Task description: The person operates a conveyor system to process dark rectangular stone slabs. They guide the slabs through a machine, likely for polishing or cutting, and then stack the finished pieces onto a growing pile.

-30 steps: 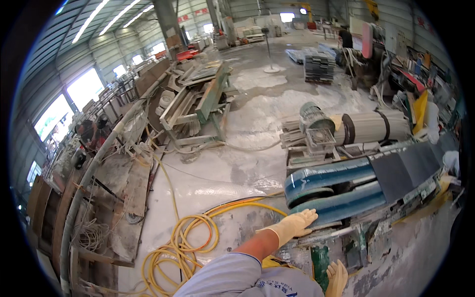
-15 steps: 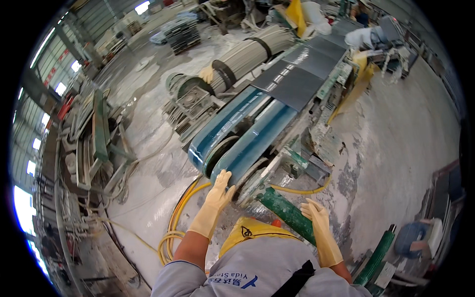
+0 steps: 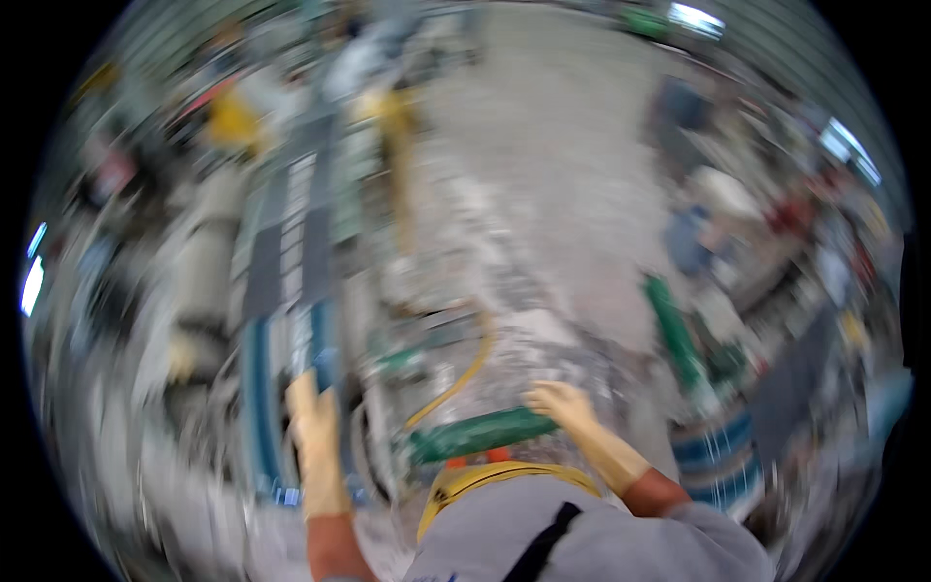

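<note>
The whole view is smeared by motion. My left hand (image 3: 315,432), in a pale yellow glove, lies flat with its fingers stretched up against the blue cover (image 3: 260,388) of a long machine. My right hand (image 3: 564,407), also gloved, sits at the right end of a dark green bar (image 3: 480,435) that lies crosswise just ahead of my chest. The blur hides whether its fingers wrap the bar. A yellow hose (image 3: 464,373) curves up from behind the green bar.
The long machine with dark grey panels (image 3: 291,252) runs away from me on the left. A yellow post (image 3: 396,165) stands beyond it. A second green bar (image 3: 674,335) and striped blue parts (image 3: 718,456) lie to the right. Pale dusty floor (image 3: 562,194) stretches ahead.
The view has swung to the right, so the machine now runs up the left side. My left hand stays on the blue cover. My right hand has reached the green bar's end.
</note>
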A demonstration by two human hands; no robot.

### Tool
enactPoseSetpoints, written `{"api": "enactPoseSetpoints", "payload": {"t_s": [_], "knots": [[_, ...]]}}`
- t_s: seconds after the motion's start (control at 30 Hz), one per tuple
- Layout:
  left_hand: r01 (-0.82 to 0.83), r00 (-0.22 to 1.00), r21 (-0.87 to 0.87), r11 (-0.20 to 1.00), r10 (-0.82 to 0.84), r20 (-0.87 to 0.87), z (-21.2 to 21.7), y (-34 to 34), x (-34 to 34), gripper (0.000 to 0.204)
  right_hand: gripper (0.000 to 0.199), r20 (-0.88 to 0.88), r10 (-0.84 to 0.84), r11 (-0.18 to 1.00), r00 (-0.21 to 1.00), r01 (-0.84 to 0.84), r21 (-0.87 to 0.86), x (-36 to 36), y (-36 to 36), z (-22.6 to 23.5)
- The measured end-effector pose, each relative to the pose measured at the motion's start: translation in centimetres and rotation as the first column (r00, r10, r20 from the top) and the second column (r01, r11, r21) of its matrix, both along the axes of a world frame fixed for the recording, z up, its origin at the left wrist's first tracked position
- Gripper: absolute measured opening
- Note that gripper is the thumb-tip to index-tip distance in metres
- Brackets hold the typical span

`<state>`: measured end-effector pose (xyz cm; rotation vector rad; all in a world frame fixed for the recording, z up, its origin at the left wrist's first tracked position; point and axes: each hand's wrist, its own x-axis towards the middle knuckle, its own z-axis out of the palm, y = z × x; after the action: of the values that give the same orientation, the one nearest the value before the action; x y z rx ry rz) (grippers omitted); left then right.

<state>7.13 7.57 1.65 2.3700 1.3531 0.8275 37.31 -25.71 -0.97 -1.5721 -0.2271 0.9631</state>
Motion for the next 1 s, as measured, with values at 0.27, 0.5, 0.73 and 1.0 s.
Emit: {"api": "enactPoseSetpoints", "payload": {"t_s": [0.27,0.5,0.73,1.0], "knots": [[0.39,0.904,0.029,0.92,-0.376,-0.203,-2.8,3.4,2.9,0.059,0.042,0.136,-0.195,0.98,0.971,0.186,0.075,-2.0,-4.8,-0.9],[0.399,0.887,0.328,0.856,-0.27,-0.375,-3.6,3.0,0.9,0.052,0.044,0.0,-0.363,0.932,0.932,0.363,-0.012,-5.8,-9.5,-0.8],[0.376,0.899,0.366,0.851,-0.239,-0.367,-6.3,5.1,-0.7,0.053,0.041,0.071,-0.368,0.927,0.927,0.372,-0.05,-5.6,-7.9,0.7],[0.409,0.888,0.436,0.801,-0.239,-0.394,-1.3,1.0,0.5,0.045,0.042,0.239,-0.123,0.987,0.963,0.145,-0.076,-5.2,-2.4,2.7]]}}
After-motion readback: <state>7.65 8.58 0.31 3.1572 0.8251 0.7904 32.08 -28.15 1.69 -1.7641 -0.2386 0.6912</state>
